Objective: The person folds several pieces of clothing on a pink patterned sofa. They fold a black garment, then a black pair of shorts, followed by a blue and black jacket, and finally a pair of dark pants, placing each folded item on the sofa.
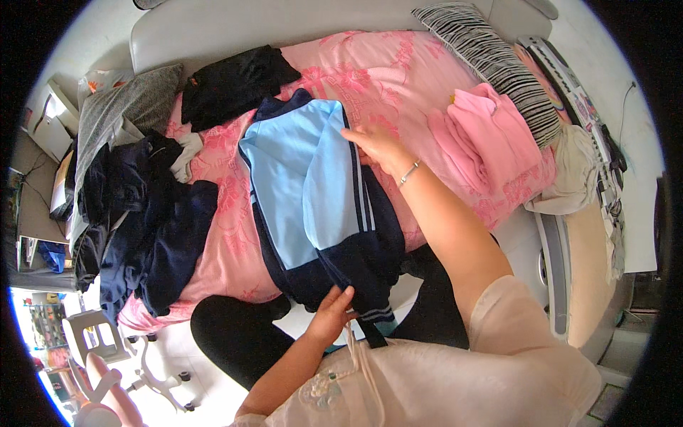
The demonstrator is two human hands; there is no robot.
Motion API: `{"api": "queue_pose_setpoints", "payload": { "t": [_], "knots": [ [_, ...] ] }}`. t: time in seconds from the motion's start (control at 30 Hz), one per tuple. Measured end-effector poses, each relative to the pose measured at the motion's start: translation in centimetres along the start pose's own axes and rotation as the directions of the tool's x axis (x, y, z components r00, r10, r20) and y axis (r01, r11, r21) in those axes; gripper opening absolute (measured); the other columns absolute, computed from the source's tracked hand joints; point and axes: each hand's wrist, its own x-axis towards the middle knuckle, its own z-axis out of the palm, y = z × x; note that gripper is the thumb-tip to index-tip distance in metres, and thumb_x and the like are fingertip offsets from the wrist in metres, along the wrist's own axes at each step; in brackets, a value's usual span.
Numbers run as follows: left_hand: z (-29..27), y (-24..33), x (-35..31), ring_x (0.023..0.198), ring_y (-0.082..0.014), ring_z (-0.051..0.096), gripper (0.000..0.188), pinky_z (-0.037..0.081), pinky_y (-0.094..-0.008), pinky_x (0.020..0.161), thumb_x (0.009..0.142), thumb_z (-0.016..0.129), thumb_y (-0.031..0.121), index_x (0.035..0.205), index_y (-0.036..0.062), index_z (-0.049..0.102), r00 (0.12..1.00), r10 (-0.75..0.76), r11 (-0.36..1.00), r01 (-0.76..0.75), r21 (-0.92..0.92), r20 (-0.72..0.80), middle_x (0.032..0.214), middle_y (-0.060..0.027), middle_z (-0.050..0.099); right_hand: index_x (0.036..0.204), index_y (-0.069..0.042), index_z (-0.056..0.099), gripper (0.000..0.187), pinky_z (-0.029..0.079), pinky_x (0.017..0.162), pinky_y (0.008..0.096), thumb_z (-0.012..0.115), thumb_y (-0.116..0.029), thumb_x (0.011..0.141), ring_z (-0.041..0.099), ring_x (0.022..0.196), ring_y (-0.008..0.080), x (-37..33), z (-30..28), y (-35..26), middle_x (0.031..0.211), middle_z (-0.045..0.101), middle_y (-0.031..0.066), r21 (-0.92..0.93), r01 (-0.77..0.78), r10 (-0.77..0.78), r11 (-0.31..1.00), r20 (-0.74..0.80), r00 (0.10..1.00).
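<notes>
Where a pink flowered bedcover point(384, 92) stretched wide, a blue jacket point(281, 171) lay spread

Although the bedcover took up most of the view, much of it was hidden under clothes. A heap of dark clothes point(163, 220) sprawled at nine o'clock from the jacket. The jacket itself lay in the middle, its navy collar toward twelve o'clock, its light blue body below that, and its navy lower end reaching toward the person's lap at six o'clock. A striped pillow point(491, 71) leaned between one and two o'clock, with a folded pink garment point(501, 132) just beside it at two. A black garment point(235, 82) lay at eleven o'clock, near the collar.

The right hand point(377, 147) was between one and two o'clock, at the jacket's upper edge. One fingertip rested on the light blue cloth; the other fingers were bent and partly hidden, so I could not tell whether they clamped the fabric. The left hand point(332, 311), at six o'clock, had its fingers together, pinched on the navy cloth just under their tips. Smallest was a silvery bracelet point(409, 172) around the right wrist.
</notes>
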Motion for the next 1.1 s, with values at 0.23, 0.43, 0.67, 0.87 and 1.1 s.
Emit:
{"api": "queue_pose_setpoints", "payload": {
  "t": [0.23,0.43,0.67,0.87,1.1],
  "knots": [
    [-0.1,0.5,-0.4,0.094,-0.0203,0.057,0.018,0.047,-0.0444,0.087,0.097,0.051,0.024,0.114,0.0170,0.052,0.993,0.116,0.979,-0.114,-0.170,0.003,0.102,0.0002,0.059,0.106,-0.002,0.054,0.049,0.048,0.057,0.0261,0.069,-0.043,0.082,0.052,0.070,0.0102,-12.9,1.1,0.7,0.083,0.055,0.0027,-0.052,-0.158,0.162,0.986,0.079,0.984],
    [-0.1,0.9,-0.9,0.102,-0.0234,0.057,0.024,0.043,-0.0492,0.091,0.097,0.047,0.024,0.119,0.0146,0.051,0.973,0.227,0.956,-0.216,-0.198,0.034,0.117,-0.0054,0.059,0.093,0.006,0.059,0.044,0.046,0.054,0.0302,0.067,-0.037,0.084,0.058,0.061,0.0157,-20.4,2.9,6.2,0.073,0.062,0.0101,-0.069,-0.118,0.122,0.991,0.052,0.991],
    [1.3,0.1,-1.3,0.082,-0.0176,0.059,0.018,0.049,-0.0339,0.076,0.091,0.053,0.007,0.109,0.0087,0.050,0.894,0.345,0.938,-0.319,0.134,-0.285,0.094,-0.0046,0.058,0.092,0.001,0.062,0.029,0.046,0.064,0.0326,0.055,-0.027,0.093,0.060,0.074,0.0164,-24.2,6.2,11.6,0.084,0.065,0.0069,0.434,-0.034,0.056,0.900,-0.038,0.998],
    [2.7,0.0,-1.4,0.076,-0.0145,0.057,0.020,0.048,-0.0279,0.069,0.089,0.057,0.007,0.108,0.0025,0.054,0.815,0.537,0.817,-0.437,0.377,-0.220,0.091,-0.0037,0.058,0.105,-0.005,0.059,0.023,0.050,0.071,0.0300,0.049,-0.024,0.097,0.062,0.083,0.0146,-26.6,6.3,7.1,0.093,0.064,0.0040,0.748,-0.189,0.165,0.637,0.107,0.980],
    [3.1,0.0,-1.3,0.074,-0.0123,0.056,0.015,0.047,-0.0272,0.067,0.088,0.059,0.010,0.100,0.0013,0.061,0.878,0.427,0.889,-0.363,0.279,-0.218,0.086,-0.0031,0.060,0.108,-0.006,0.058,0.024,0.050,0.072,0.0306,0.048,-0.025,0.097,0.061,0.083,0.0157,-26.8,7.3,7.0,0.095,0.063,0.0043,0.757,-0.231,0.167,0.611,0.162,0.973]
  ]
}}
